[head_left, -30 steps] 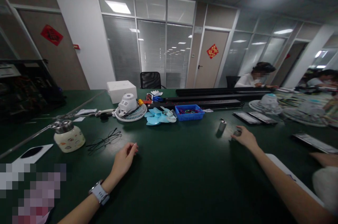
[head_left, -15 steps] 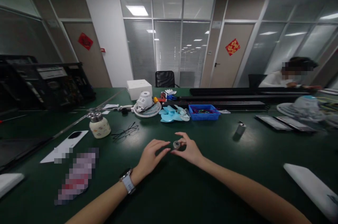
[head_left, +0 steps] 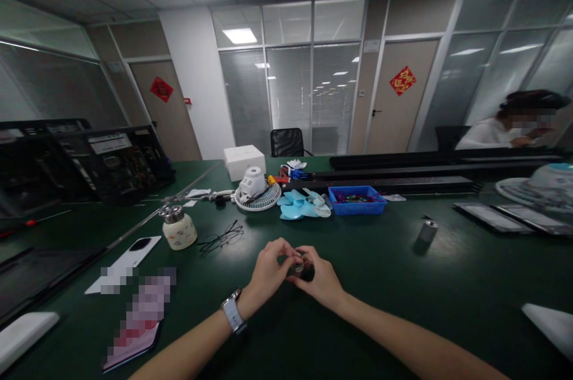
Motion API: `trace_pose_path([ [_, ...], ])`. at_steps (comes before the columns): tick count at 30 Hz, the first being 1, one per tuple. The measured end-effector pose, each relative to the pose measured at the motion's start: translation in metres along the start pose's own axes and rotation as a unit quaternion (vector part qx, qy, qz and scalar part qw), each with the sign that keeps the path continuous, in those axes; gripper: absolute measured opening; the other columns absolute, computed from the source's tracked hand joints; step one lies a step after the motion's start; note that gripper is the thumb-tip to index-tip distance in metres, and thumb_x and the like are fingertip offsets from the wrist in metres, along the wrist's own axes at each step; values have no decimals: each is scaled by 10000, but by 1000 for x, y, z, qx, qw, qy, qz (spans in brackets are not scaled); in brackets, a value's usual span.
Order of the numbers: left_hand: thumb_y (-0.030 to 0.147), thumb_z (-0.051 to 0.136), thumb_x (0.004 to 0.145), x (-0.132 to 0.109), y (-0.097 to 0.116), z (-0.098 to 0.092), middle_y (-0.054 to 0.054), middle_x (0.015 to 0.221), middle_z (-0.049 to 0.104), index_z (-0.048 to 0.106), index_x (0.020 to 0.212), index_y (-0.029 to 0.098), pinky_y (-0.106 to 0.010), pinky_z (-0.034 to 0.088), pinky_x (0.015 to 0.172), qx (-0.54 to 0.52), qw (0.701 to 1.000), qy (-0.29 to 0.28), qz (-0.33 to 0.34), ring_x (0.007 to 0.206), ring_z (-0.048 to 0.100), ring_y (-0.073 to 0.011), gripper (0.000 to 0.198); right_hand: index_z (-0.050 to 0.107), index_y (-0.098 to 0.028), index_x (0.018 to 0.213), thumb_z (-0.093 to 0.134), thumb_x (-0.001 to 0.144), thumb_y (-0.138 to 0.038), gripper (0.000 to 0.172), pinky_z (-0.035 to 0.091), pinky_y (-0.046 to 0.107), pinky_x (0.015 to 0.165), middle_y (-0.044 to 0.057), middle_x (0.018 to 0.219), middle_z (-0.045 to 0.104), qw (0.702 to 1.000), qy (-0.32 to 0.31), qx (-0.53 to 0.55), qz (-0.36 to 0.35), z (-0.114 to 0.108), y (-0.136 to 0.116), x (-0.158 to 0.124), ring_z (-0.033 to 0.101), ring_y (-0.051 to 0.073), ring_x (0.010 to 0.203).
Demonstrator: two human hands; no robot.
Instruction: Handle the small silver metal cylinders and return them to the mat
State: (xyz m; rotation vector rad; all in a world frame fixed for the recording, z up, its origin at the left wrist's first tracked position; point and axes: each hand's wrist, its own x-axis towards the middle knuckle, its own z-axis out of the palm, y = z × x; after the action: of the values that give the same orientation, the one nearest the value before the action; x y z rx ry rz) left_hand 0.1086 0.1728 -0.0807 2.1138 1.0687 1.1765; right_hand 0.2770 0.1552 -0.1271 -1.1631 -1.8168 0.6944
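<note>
My left hand (head_left: 268, 269) and my right hand (head_left: 321, 278) meet low over the green table (head_left: 385, 296), fingers curled around a small round metal part (head_left: 298, 266) pinched between them. A watch sits on my left wrist (head_left: 233, 313). A second small metal cylinder (head_left: 428, 229) stands on the table to the right, apart from both hands.
Beyond the hands lie glasses (head_left: 221, 238), a small jar (head_left: 179, 231), a white fan (head_left: 256, 189), blue fan blades (head_left: 302, 206) and a blue bin (head_left: 357, 198). A phone (head_left: 129, 252) lies at left. Another person (head_left: 510, 126) sits at far right.
My right hand picked up the small metal part at the right and brought it to the middle. My left hand closed in and both hands now grip it. The camera tilted up slightly.
</note>
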Motion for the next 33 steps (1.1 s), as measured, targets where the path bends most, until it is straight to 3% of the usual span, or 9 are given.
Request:
trace_pose_path([
  [4,301,611,793,-3,-18,-15,-47,895,703,489,791,219,-369,540,779,-22,997,58,-43,879,691,-217,147,472,-282,1169,736,680,-368,562,501,347,782,-3,925,666,1000,-4,-8,-1,-3,-1,-1,649,194,844],
  [9,288,669,752,-18,-54,-22,-39,832,747,523,858,217,-373,533,804,-22,993,-32,-110,877,710,-232,194,538,-274,1085,733,685,-396,461,495,336,781,0,959,663,999,-5,-30,-15,-4,-4,-2,637,187,858],
  [14,319,695,730,-22,-60,-20,-69,990,737,605,982,211,-378,518,875,-28,991,-72,-110,963,690,-236,288,570,-274,1058,705,709,-396,393,497,335,783,-8,960,667,998,-4,-56,-19,-14,-3,-3,638,178,855],
  [17,394,636,780,-21,-62,-23,-83,1063,718,597,1106,211,-397,475,945,-28,991,-48,-120,1040,657,-238,376,568,-276,1084,665,734,-429,394,506,352,802,2,1002,669,997,9,-80,11,-51,14,-10,645,188,889],
  [20,455,481,867,-21,-71,-25,-90,1003,730,586,1145,193,-411,476,914,-35,988,13,-152,1009,665,-244,396,560,-273,1111,620,744,-452,413,512,374,819,26,1018,678,984,73,-133,89,-115,47,-28,651,216,924],
  [23,466,392,891,-21,-77,-24,-88,911,734,607,1083,172,-394,496,835,-44,982,62,-174,908,684,-238,412,559,-252,1102,617,699,-437,447,516,407,805,74,1005,687,939,174,-217,202,-189,84,-55,653,278,941],
  [26,458,390,885,-21,-77,-22,-72,840,721,618,1010,169,-368,499,788,-46,981,69,-175,827,681,-223,388,547,-232,1125,564,714,-430,457,509,471,773,150,1014,677,865,256,-308,301,-247,111,-81,651,354,919],
  [30,444,400,879,-22,-74,-21,-61,815,703,611,972,170,-351,496,770,-51,982,77,-167,793,667,-207,358,456,-227,1260,502,753,-435,550,484,522,792,235,1169,591,802,319,-393,316,-271,118,-97,592,412,1034],
  [33,417,392,876,-22,-75,-21,-58,814,693,601,963,170,-345,496,755,-63,979,90,-170,779,662,-202,336,412,-178,1321,498,774,-449,616,392,554,946,260,1342,444,777,366,-474,191,-248,93,-83,441,415,1229],
])
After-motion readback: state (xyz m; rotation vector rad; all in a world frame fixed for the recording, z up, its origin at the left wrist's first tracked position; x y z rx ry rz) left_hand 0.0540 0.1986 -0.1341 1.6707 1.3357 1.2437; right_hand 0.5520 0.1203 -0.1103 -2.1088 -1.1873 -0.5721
